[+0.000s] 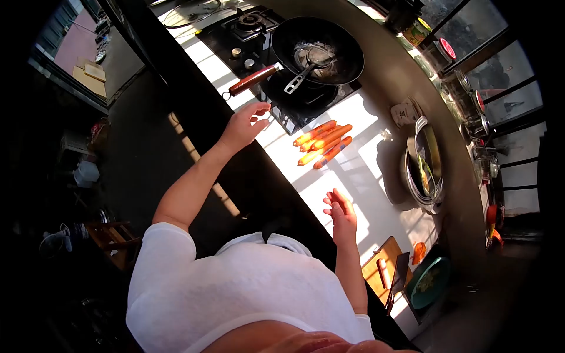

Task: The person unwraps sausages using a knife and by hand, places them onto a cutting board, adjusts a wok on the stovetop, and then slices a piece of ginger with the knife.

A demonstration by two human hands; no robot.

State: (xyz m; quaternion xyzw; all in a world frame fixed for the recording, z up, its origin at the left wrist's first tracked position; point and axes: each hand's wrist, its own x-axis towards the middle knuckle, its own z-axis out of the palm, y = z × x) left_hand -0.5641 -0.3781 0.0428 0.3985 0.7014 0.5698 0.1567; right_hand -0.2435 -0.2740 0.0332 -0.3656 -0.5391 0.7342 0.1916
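My left hand (246, 125) hangs over the counter's front edge, just below the wok's handle, with its fingers loosely bent and apart and nothing in them. Over the white counter, nearer the cutting board, my right hand (342, 216) is also empty, fingers slightly curled and apart. Between the two hands lie several sausages (322, 145) in orange-red wrappers, side by side in a loose group. A black wok (347, 53) with a red-brown handle (252, 80) sits on the gas stove (226, 41). A metal utensil (301, 78) with a slotted handle rests in the wok.
A wooden cutting board (372, 272) holds a pinkish sausage (384, 273) and a cleaver (400, 272). Beside them are an orange wrapper (418, 253) and a green plate (438, 285). Metal bowls (407, 176) stand near the wall; jars (438, 54) line the windowsill.
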